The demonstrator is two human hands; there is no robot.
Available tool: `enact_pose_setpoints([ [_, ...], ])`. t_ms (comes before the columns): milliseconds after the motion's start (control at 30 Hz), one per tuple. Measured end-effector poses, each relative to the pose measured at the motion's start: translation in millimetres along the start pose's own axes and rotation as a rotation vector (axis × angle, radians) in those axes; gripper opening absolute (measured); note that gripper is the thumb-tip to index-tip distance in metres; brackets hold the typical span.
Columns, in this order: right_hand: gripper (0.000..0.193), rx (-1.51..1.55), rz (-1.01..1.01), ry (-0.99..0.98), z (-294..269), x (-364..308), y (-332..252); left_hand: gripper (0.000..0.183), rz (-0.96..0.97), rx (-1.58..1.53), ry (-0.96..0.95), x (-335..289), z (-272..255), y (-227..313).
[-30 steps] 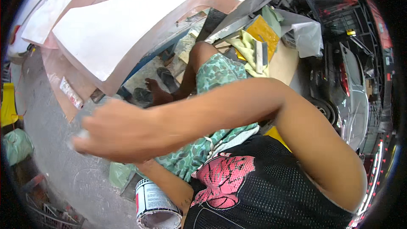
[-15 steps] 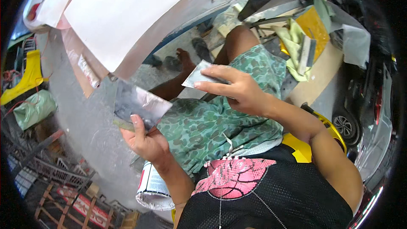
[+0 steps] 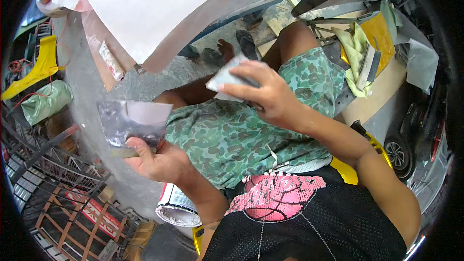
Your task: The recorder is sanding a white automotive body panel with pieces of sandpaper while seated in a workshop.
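My left hand (image 3: 162,162) grips a wide putty knife (image 3: 133,124), its thumb pressed on the blade's lower edge. The blade's face is dark and glossy on one side, with a paler pinkish patch on the other. Over my lap, my right hand (image 3: 266,92) pinches a small, flat, pale grey putty spreader (image 3: 226,77) between thumb and fingers. Motion blurs that hand a little. A gap separates the two tools. Ahead of them is a large curved panel (image 3: 145,7), white on its face and pinkish brown along its edges.
A white and red tube (image 3: 111,61) lies beyond my left hand. A white can (image 3: 178,208) stands at my left hip. To the right are a yellow-green cloth (image 3: 355,50) and a sanding block (image 3: 369,67). A yellow part (image 3: 36,70) and green bag (image 3: 48,101) lie far left.
My left hand has swung the putty knife leftward, levelling its blade. My right hand still holds the spreader, now tilted differently. The whole view has shifted slightly.
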State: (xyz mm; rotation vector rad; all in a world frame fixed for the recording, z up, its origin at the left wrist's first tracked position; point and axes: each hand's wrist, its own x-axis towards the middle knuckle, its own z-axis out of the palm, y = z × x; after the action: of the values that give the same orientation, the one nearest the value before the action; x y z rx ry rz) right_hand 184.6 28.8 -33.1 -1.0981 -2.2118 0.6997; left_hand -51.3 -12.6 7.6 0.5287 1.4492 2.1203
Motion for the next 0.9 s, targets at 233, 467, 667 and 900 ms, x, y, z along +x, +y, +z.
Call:
enact_pose_setpoints([
  [233,0.058,-0.15,-0.13,0.702,98,77,37,0.048,-0.314,0.126,0.124,-11,-66,-56],
  [467,0.068,-0.268,-0.118,0.634,143,88,66,0.045,-0.421,0.121,0.064,-16,-78,-58],
  [667,0.068,0.216,-0.068,0.022,61,10,4,0.043,-0.602,-0.032,-0.022,-26,-65,-61],
  [900,0.053,0.119,-0.325,-0.034,44,-5,10,0.037,-0.598,-0.128,-0.142,-21,-17,-43],
])
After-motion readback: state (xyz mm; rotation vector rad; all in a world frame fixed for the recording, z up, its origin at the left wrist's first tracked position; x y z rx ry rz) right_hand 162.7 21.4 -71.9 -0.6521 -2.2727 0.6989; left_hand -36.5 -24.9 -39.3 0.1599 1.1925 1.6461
